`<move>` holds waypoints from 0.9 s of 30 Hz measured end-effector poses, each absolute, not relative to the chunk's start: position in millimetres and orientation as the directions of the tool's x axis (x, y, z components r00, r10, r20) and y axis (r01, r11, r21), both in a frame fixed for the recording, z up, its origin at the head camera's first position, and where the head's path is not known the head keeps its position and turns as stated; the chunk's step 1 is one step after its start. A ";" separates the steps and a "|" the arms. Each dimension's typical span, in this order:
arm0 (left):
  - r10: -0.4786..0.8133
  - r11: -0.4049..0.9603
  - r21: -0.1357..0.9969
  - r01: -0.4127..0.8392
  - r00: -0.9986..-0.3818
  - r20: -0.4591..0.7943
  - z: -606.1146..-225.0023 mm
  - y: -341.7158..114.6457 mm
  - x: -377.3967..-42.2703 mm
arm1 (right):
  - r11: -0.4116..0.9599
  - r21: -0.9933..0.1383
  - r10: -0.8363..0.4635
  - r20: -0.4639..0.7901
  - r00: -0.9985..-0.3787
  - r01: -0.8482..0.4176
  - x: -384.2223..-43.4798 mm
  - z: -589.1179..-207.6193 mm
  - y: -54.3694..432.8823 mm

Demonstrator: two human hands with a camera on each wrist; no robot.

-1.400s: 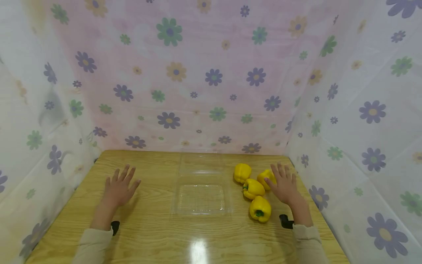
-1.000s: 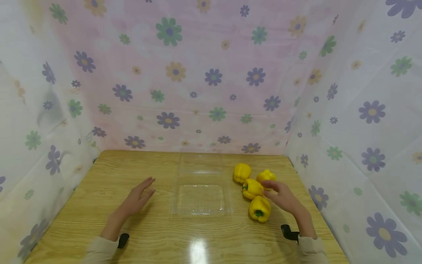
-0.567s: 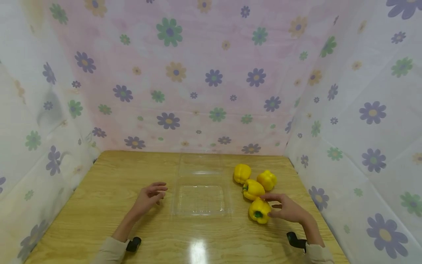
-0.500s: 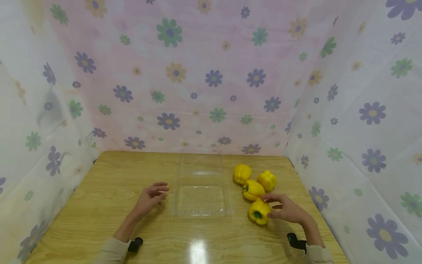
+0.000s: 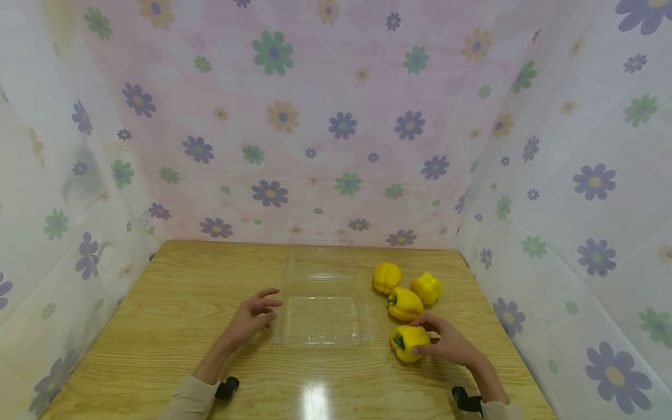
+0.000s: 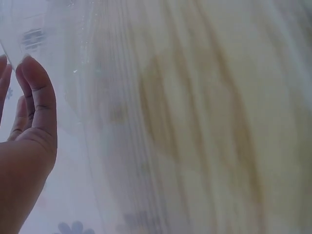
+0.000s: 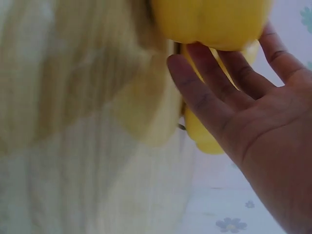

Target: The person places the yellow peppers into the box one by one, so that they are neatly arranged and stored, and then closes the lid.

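Observation:
In the head view my right hand (image 5: 446, 343) is at the nearest yellow bell pepper (image 5: 412, 343), with its thumb on the near side and fingers curved round the far side. The pepper's green stem faces left. The right wrist view shows the right hand's (image 7: 253, 97) fingers against the bell pepper (image 7: 212, 22), which is cut off at the top. Beside the left edge of a clear plastic clamshell box (image 5: 324, 338), its lid laid back, hovers my left hand (image 5: 251, 319), fingers loosely bent and holding nothing. Part of the left hand (image 6: 36, 112) shows in the left wrist view.
Behind the gripped pepper lie three more yellow peppers: a front one (image 5: 405, 304), a rear-left one (image 5: 387, 277) and a rear-right one (image 5: 426, 288). The wooden table (image 5: 199, 280) is enclosed by flower-printed cloth (image 5: 315, 116) at the back and both sides.
My right hand has come down to the nearest pepper and closed round it; that pepper has shifted slightly left and toward me. My left hand has moved right, to the box's edge.

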State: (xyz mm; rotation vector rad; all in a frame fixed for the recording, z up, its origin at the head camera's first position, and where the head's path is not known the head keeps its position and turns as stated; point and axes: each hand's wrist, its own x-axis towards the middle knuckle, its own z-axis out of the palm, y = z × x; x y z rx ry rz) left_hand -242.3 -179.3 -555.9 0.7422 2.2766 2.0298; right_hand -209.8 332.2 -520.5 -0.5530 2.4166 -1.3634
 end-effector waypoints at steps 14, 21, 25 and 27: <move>0.348 -0.009 0.964 0.267 -0.902 0.254 -553.0 -170.5 -235.3 | 0.427 -0.895 -0.427 -0.076 -0.901 -0.127 -200.3 -529.6 326.6; 0.358 -0.026 0.965 0.261 -0.899 0.253 -555.3 -165.2 -235.1 | 0.413 -0.902 -0.434 -0.075 -0.898 -0.125 -197.3 -529.8 326.0; 0.367 -0.016 0.966 0.260 -0.897 0.247 -556.2 -164.5 -236.3 | 0.411 -0.903 -0.439 -0.076 -0.895 -0.125 -195.9 -529.3 326.0; 0.368 -0.008 0.966 0.260 -0.897 0.245 -556.3 -164.8 -236.2 | 0.406 -0.905 -0.439 -0.074 -0.896 -0.124 -195.3 -530.4 325.5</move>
